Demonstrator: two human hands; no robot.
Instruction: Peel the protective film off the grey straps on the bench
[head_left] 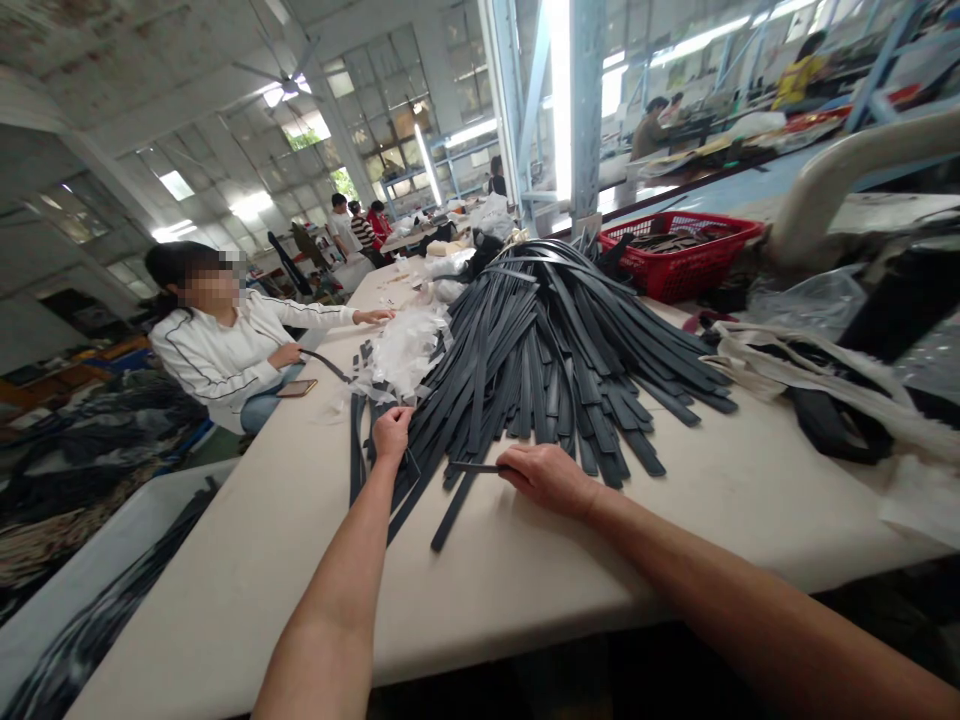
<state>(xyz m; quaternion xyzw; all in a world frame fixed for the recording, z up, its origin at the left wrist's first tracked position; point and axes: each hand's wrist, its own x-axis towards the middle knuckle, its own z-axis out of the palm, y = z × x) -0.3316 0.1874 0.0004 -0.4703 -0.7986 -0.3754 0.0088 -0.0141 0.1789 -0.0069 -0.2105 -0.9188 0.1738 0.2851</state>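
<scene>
A large heap of dark grey flat straps (525, 340) fans out over the pale tabletop (300, 540). My right hand (546, 478) is closed on one dark strap (474, 467), whose end sticks out to the left over the near edge of the heap. At the heap's left side, my left hand (391, 433) is closed with fingers pinched together. Whatever lies in that pinch is too small to make out. Just beyond my left hand lies a pile of clear, whitish plastic pieces (405, 350).
Across the left corner sits a co-worker (217, 340) in a white jacket, one hand on a dark strap, near a phone (298, 388). A red basket (679, 255) stands behind the heap. A pale bin (127, 540) of straps is at left; a thick pipe (847, 170) at right.
</scene>
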